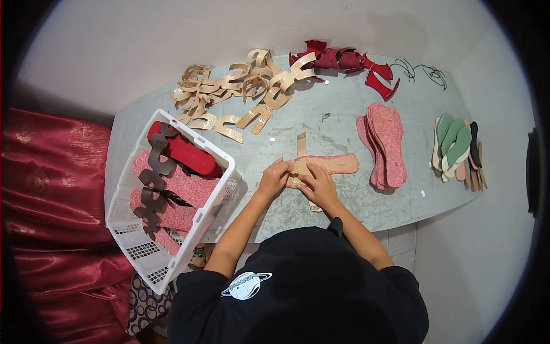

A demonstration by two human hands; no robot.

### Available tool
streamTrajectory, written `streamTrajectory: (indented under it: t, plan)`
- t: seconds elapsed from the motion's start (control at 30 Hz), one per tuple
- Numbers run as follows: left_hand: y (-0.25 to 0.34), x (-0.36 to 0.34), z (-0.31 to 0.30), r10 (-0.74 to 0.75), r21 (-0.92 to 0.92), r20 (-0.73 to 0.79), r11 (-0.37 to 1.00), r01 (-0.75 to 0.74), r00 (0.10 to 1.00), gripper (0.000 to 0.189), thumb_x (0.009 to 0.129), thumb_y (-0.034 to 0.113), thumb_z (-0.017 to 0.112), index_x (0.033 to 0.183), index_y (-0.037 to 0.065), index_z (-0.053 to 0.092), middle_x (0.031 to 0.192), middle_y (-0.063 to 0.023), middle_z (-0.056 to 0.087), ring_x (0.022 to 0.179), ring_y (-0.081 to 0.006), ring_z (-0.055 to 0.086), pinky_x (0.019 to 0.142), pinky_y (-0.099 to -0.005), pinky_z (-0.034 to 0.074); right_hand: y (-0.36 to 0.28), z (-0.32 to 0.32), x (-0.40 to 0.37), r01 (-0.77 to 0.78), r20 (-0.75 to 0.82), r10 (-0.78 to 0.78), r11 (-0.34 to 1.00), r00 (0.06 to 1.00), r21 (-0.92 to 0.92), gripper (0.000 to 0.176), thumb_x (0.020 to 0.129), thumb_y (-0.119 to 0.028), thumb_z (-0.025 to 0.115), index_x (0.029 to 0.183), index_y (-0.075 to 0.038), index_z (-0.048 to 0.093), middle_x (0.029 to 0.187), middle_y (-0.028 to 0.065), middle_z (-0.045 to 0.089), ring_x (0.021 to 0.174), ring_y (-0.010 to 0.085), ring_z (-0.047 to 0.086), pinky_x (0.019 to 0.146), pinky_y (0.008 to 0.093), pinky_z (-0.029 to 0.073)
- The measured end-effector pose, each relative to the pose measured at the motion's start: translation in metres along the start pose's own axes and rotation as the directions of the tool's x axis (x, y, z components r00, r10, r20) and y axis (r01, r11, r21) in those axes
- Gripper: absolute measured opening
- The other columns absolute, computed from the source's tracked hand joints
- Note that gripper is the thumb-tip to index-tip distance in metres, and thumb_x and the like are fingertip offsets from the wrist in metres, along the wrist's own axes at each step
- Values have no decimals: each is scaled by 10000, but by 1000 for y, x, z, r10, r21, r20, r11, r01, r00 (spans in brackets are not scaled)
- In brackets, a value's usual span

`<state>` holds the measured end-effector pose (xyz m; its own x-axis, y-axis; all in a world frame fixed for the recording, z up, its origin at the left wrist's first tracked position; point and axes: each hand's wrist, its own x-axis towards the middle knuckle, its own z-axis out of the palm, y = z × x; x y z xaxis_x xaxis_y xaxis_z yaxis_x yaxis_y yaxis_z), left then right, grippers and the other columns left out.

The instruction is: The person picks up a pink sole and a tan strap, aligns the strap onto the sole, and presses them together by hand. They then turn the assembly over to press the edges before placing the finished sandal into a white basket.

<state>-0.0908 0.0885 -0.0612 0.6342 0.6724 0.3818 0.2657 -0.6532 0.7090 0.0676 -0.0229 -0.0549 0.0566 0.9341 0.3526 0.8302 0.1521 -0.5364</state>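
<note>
A tan shoe insole [342,164] with a pinkish edge lies sole-like across the table in front of me. A tan strap piece [301,145] crosses beneath it, its other end showing below near the table's front. My left hand [275,178] grips the insole's left end, fingers bent and close together. On the insole's middle and lower edge, my right hand [321,186] presses with its fingers curled over it. The two hands are close together, with yellowish patches on the insole between them. The fingers partly hide the left end of the insole and the strap where it folds.
At left stands a white plastic basket [201,221] holding pink soles, dark brown strap pieces and a red item. Tan strap cutouts [220,86] and red cutouts [338,59] lie along the back. Pink soles [385,143] are stacked right, beyond them green, black and tan soles [455,143].
</note>
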Motion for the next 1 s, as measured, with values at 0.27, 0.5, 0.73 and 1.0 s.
streamTrajectory:
  t: [0.27, 0.5, 0.73, 1.0]
  plan:
    - [-4, -2, -7, 169, 64, 118, 982, -178, 978, 273, 743, -4, 594, 1015, -4, 580, 966, -169, 621, 953, -343, 585, 839, -411, 470, 3, 0, 0, 0, 17, -1, 1000, 1000, 28, 290, 746, -334, 671, 966, -144, 662, 1251, 158, 505, 1167, 306, 469, 986, 457, 342]
    - [-2, -3, -9, 232, 96, 152, 964, -248, 961, 269, 743, 1, 581, 1012, -14, 567, 1015, -182, 612, 998, -322, 581, 894, -393, 461, 3, 2, -1, 6, 9, -6, 1000, 1000, 26, 306, 745, -344, 674, 953, -120, 658, 1244, 160, 511, 1164, 313, 469, 984, 459, 343]
    - [-1, -6, -10, 244, 122, 150, 957, -263, 958, 244, 761, -8, 604, 1003, -5, 575, 1060, -151, 616, 1044, -300, 574, 914, -393, 455, 2, -1, 0, -7, 18, 6, 999, 1000, 42, 280, 733, -325, 678, 943, -141, 665, 1256, 140, 505, 1166, 295, 470, 994, 450, 339]
    - [-3, -8, -9, 210, 98, 161, 969, -227, 964, 252, 781, -3, 587, 1032, -2, 567, 1099, -157, 599, 1076, -302, 556, 928, -402, 442, 1, 2, -1, -19, -14, 20, 999, 1000, 37, 279, 727, -312, 683, 945, -141, 653, 1259, 131, 504, 1167, 289, 467, 995, 447, 332]
